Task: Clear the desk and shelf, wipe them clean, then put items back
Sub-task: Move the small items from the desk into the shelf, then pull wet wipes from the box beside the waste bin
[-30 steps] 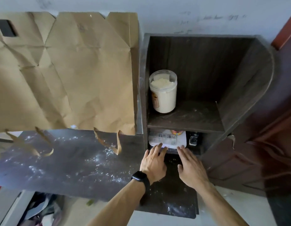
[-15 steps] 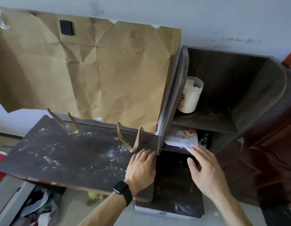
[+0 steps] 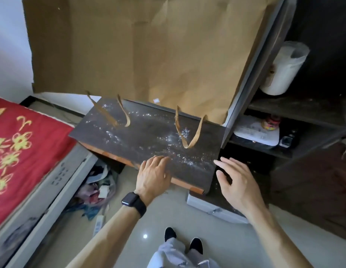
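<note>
at the near edge of the desk (image 3: 148, 136): left hand (image 3: 153, 175) lies palm down on the dark top, fingers slightly spread and only lightly bent, fingertips on the dusty surface. nothing held in it. black watch (image 3: 133, 203) on that wrist.

right hand (image 3: 236, 184): off the desk's right end, above the lower dark panel (image 3: 214, 192). fingers apart and nearly straight, thumb out, palm down and turned a little inward. holds nothing. contact with the desk's end: cannot tell.

desk top: dark, scattered with white powder, densest toward the right and middle. otherwise bare except for torn strips (image 3: 187, 132) of brown paper (image 3: 148, 45) that hang down onto it. the paper sheet covers the wall behind the desk.

shelf (image 3: 296, 108): stands just right of the desk, dark wood. upper board carries a white jar (image 3: 284, 70), near its left side. lower board carries a white flat item (image 3: 255, 134), a small jar with a coloured lid (image 3: 270, 121) behind it, and a small dark object (image 3: 288, 140) to the right; the last is too blurred to identify.

surroundings: bed with red patterned cloth (image 3: 13, 151) on the left. loose clutter (image 3: 96, 186) on the floor under the desk. black shoes (image 3: 170, 234) on pale floor tiles at bottom centre.
</note>
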Motion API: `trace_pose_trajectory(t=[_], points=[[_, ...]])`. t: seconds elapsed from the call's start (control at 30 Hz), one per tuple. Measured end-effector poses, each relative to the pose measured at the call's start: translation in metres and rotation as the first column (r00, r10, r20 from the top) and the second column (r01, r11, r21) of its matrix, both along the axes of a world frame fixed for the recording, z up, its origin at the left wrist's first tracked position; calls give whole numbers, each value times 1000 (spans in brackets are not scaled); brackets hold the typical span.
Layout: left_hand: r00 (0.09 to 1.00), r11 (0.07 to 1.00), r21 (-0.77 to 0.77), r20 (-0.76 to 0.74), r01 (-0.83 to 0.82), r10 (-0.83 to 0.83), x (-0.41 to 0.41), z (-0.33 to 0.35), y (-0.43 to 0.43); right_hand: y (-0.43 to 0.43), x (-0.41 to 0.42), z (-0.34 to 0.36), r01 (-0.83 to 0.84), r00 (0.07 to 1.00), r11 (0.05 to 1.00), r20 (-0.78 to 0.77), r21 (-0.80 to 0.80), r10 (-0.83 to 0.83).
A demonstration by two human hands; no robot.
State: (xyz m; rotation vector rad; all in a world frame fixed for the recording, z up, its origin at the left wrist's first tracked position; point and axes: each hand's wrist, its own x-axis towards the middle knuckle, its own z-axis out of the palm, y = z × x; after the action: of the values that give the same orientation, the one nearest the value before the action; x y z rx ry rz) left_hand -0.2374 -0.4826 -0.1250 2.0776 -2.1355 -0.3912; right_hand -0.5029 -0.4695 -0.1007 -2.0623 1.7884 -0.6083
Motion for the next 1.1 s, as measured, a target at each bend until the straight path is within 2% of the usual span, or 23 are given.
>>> trace_pose_trajectory(t=[0.13,0.27,0.43,0.6,0.77,0.9,1.1], points=[[1000,999,44,12,-17,16,6,-8,25,28,7,-15,-6,1000,1000,13,27,5],[998,997,40,16,66,-67,0,-19,47,68,10,-28,46,999,996,11,77,-47],[957,954,79,-5,288,-289,-30,-24,74,144,6,-39,223,975,971,-3,86,-223],[854,847,113,-42,520,-519,-85,-24,113,243,-8,-40,443,896,888,-43,125,-441],[635,620,155,-65,769,-770,-159,-28,176,350,-25,-38,713,695,675,-70,188,-715],[422,405,184,-60,896,-905,-228,-25,237,440,-43,-32,846,519,492,-104,207,-849],[62,57,190,-20,980,-998,-329,-15,356,579,-65,-22,982,153,141,-87,126,-984]])
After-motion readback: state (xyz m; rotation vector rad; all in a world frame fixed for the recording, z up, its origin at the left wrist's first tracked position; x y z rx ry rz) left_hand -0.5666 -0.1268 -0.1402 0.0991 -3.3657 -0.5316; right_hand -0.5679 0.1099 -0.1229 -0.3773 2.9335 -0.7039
